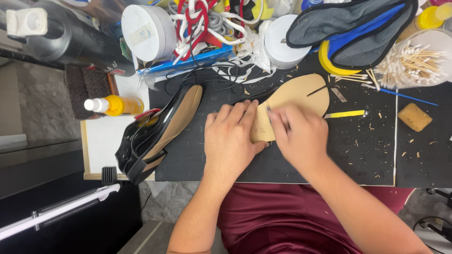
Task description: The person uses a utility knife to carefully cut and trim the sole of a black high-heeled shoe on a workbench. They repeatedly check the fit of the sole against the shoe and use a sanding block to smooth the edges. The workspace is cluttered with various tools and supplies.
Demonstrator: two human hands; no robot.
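A person in a dark red garment leaned over a desk [358,160] covered by a black cutting mat. Near the front edge, the left hand [230,138] lay flat, fingers together, pressing down on the heel end of a tan shoe insole [301,94]. Just beside it, the right hand [299,136] was blurred and closed around a thin dark tool [269,109] whose tip met the insole; what kind of tool it was could not be told. The insole lay flat near the middle of the desk, its rounded toe pointing toward the far edge. Toward the left edge, a glossy black shoe [155,131] lay with its tan lining showing, and beyond it a yellow bottle [115,105] rested on its side. Toward the right edge sat a tan block [414,116] and a yellow strip [344,114]. Along the far edge stood a clear cup of cotton swabs [416,61], two white round containers [148,30], tangled laces [202,21] and grey-blue insoles [353,28].
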